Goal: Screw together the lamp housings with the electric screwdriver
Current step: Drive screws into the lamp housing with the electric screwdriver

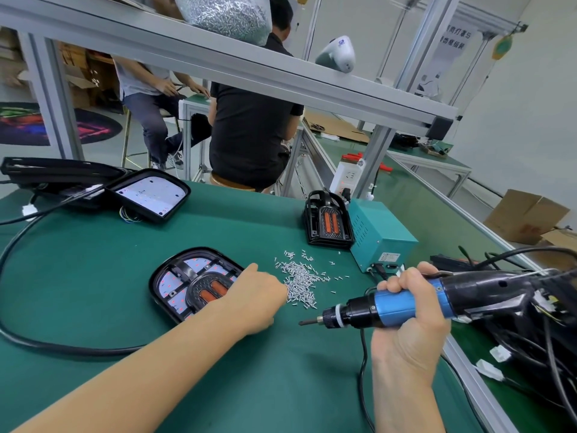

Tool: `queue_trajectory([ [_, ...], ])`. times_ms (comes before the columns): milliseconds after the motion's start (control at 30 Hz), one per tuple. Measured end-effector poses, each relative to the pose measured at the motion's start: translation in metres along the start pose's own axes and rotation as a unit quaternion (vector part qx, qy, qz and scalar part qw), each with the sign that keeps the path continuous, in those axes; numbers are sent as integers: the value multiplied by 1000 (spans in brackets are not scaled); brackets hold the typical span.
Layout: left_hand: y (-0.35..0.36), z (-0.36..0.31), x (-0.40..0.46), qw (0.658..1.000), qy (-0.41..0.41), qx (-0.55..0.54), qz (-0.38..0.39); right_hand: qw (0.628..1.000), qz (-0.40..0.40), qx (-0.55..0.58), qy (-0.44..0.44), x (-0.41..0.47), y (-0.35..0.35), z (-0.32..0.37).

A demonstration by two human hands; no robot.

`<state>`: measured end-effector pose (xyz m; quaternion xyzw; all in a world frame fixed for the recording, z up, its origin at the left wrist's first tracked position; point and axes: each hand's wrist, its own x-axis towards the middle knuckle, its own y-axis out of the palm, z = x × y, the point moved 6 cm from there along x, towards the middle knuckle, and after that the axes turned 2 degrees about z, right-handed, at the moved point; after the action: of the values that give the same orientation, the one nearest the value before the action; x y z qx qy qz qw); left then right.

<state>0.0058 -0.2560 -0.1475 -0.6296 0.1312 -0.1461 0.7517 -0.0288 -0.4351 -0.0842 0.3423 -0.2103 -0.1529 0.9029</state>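
A black lamp housing (181, 278) with a white LED board and an orange-striped insert lies on the green table (93, 260). My left hand (254, 300) sits at its right edge, fingers curled down into the pile of small silver screws (301, 281); what the fingers pinch is hidden. My right hand (409, 317) grips the blue-and-black electric screwdriver (390, 304), held level, its bit pointing left just above the table, right of the left hand.
A second housing (153, 195) with a white board lies at back left beside a black cover (56, 173). A stack of orange-striped inserts (327, 221) leans on a teal power box (379, 235). Black cables and wire harnesses (530, 339) crowd the right. Two people sit beyond the table.
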Motion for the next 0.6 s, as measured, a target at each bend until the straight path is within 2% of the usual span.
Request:
queue_trajectory([
  [367, -9, -7, -5, 998, 25, 38, -34, 1000, -3, -9, 8, -1, 3, 3],
  [433, -21, -3, -9, 996, 6, -43, -74, 1000, -2, -7, 9, -1, 3, 6],
  [467, -28, 2, -13, 988, -6, -121, -99, 1000, 0, -2, 10, -1, 5, 7],
  [533, -41, 15, -24, 937, -37, -313, -149, 1000, 12, 14, 10, -1, 9, 11],
  [600, -45, 29, -37, 860, -66, -478, -166, 999, 27, 32, 16, -1, 13, 13],
])
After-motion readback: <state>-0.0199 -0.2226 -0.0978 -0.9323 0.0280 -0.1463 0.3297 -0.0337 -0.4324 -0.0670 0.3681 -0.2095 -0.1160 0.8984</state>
